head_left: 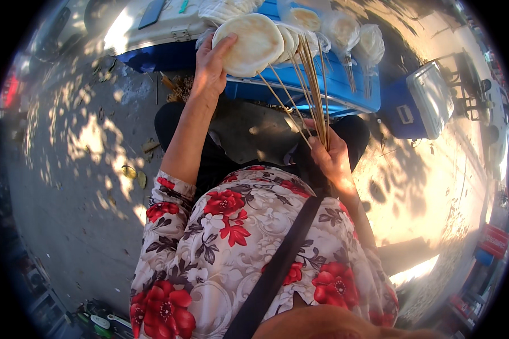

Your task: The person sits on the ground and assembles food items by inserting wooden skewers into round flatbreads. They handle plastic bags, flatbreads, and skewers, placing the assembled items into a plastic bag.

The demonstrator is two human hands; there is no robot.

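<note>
Might crack: We think the pale round disc [249, 45] could break if the left hand [211, 65] pinches too hard.
Might poke: The thin sticks [316, 93] could jab the disc, because one tip sits so near its edge.
Left hand: We see it gripping the disc, thumb on top.
Right hand [332, 153]: We see it closed around the sticks' low ends.
Disc's place: In the left hand, ahead and left of the right hand.

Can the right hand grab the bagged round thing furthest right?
Probably not as it is: the right hand is holding thin sticks. Nothing seems to block the way to the bagged round thing, though.
</note>
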